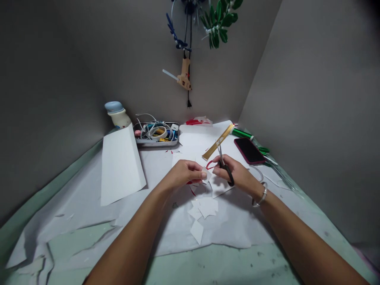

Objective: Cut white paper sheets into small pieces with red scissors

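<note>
My left hand (pixel 187 173) pinches a small piece of white paper (pixel 206 174) between thumb and fingers, along with what looks like red strip. A thin red strip (pixel 209 165) curves between the two hands. My right hand (pixel 233 170) holds a pair of scissors (pixel 227 171) with black handles, blades pointing up and away. Below the hands lie several cut white paper pieces (pixel 208 206), one of them a diamond-shaped piece (pixel 197 232). Beyond the scissors a gold tube-like packet (pixel 218 142) rests on white paper.
At the back left are a metal tray (pixel 157 144) of cords and tape, and a jar (pixel 118 114) with a blue lid. A folded white sheet (pixel 121 170) stands at left. To the right lies a phone (pixel 249 150) near a green roll (pixel 242 133). A glue gun (pixel 184 75) hangs on the wall.
</note>
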A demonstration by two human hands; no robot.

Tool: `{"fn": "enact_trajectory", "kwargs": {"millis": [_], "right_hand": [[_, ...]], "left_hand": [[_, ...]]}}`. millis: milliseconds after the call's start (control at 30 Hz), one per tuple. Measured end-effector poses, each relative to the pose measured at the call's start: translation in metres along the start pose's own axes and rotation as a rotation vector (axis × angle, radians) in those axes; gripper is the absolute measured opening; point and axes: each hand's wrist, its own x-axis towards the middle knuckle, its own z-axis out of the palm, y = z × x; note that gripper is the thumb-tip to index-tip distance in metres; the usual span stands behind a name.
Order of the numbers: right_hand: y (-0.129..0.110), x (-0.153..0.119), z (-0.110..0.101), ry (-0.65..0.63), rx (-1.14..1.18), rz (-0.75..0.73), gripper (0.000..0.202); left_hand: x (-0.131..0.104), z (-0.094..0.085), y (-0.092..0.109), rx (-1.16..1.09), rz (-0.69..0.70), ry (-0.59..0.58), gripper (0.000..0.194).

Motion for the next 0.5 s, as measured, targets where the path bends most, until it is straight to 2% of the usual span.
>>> {"fn": "enact_trajectory", "kwargs": {"millis": [133, 267, 367, 500], "right_hand": [[-0.007, -0.002, 0.007, -0.058, 0.169, 0.035, 0.037], [0.001, -0.003, 0.009, -0.123, 0.267, 0.027, 0.036], [0.008, -0.002, 0.008, -0.203, 0.289, 0.064, 0.033], [0.012, -0.002, 0.008, -0.234, 0.269, 0.076, 0.028]], "left_hand": [[-0.003, 0.005, 0.004, 0.017, -0.002, -0.032, 0.019], [-0.005, 0.008, 0.006, -0.002, -0.007, -0.071, 0.023], [-0.005, 0.008, 0.005, -0.021, -0.017, -0.098, 0.030], [-0.002, 0.008, -0.002, 0.010, -0.015, -0.118, 0.032]]}}
